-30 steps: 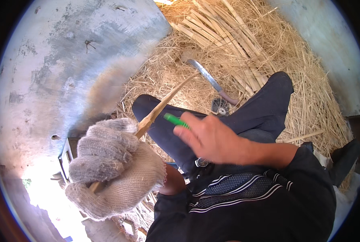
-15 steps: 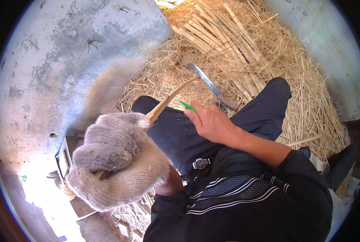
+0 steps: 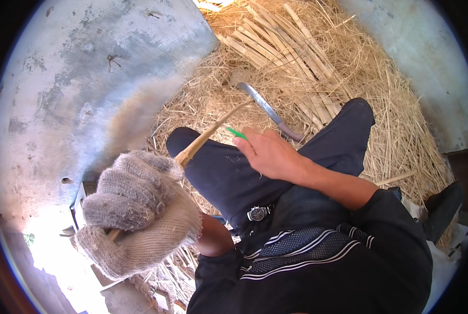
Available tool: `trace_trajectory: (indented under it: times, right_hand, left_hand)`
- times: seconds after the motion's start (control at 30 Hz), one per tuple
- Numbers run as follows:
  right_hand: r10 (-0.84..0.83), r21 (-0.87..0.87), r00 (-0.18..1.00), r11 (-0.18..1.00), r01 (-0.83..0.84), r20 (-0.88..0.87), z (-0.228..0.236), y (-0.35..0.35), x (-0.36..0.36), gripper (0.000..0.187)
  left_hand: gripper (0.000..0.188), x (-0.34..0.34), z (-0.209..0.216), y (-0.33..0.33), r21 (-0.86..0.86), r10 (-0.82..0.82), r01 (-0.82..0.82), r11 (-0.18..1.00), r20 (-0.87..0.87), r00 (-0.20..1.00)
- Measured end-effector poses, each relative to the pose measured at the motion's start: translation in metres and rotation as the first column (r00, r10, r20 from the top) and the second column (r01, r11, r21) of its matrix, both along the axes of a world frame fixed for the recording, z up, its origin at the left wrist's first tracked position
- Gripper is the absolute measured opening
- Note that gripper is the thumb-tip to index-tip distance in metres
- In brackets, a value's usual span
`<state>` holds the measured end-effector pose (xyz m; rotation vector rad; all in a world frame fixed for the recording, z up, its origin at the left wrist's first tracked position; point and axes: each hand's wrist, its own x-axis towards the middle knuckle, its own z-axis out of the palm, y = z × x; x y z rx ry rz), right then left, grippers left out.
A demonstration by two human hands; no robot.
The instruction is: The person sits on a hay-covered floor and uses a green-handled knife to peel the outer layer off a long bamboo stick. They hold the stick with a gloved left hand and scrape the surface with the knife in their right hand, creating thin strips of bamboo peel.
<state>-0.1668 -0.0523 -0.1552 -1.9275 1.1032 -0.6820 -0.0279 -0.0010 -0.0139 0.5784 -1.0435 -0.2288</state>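
Observation:
My left hand, in a grey and cream knitted glove, is wrapped round a bamboo strip. The strip slants up from the fist, tapering to a thin tip above the straw; its lower end shows between the gloved fingers. My bare right hand is closed round a slim green object, whose end sticks out just right of the strip. The rest of it is hidden in the fingers, so its kind cannot be told. A long curved blade with a brownish handle lies on the straw beyond my right hand.
Split bamboo strips lie in a pile at the far side, over loose straw and shavings. A stained pale wall rises on the left. My dark-trousered legs are bent beneath my hands, and a metal wristwatch shows over my lap.
My gloved left hand has moved slightly left with the bamboo strip, and its finger backs now show more. My right hand has shifted a little up and left with the green object.

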Motion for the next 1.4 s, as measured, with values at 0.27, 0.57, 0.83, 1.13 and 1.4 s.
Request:
trace_trajectory:
  times: [0.27,0.57,0.83,1.13,1.4]
  right_hand:
    - [-0.065,-0.065,0.993,0.996,0.059,-0.095,-0.033,-0.011,0.007,0.031]
    - [-0.052,-0.104,0.997,0.993,0.059,0.064,-0.035,-0.015,0.015,0.036]
    - [0.098,-0.061,0.995,0.993,-0.096,0.022,-0.012,-0.008,0.015,0.038]
    - [0.035,0.015,0.999,0.999,-0.034,-0.039,-0.047,-0.025,0.018,0.040]
    - [0.000,-0.035,1.000,0.999,-0.001,-0.031,-0.038,-0.027,0.032,0.037]
  left_hand:
    - [0.041,0.001,0.006,-0.002,0.065,-0.135,0.131,0.989,0.050,0.990]
    - [0.046,0.000,0.008,-0.001,0.038,-0.071,0.071,0.997,-0.009,0.997]
    - [0.046,0.005,0.002,-0.001,-0.002,0.008,-0.008,1.000,-0.069,0.998]
    - [0.035,0.051,0.007,0.024,0.363,-0.284,0.196,0.911,0.205,0.937]
    - [0.042,0.042,0.006,0.006,0.162,0.025,-0.016,0.987,-0.051,0.998]
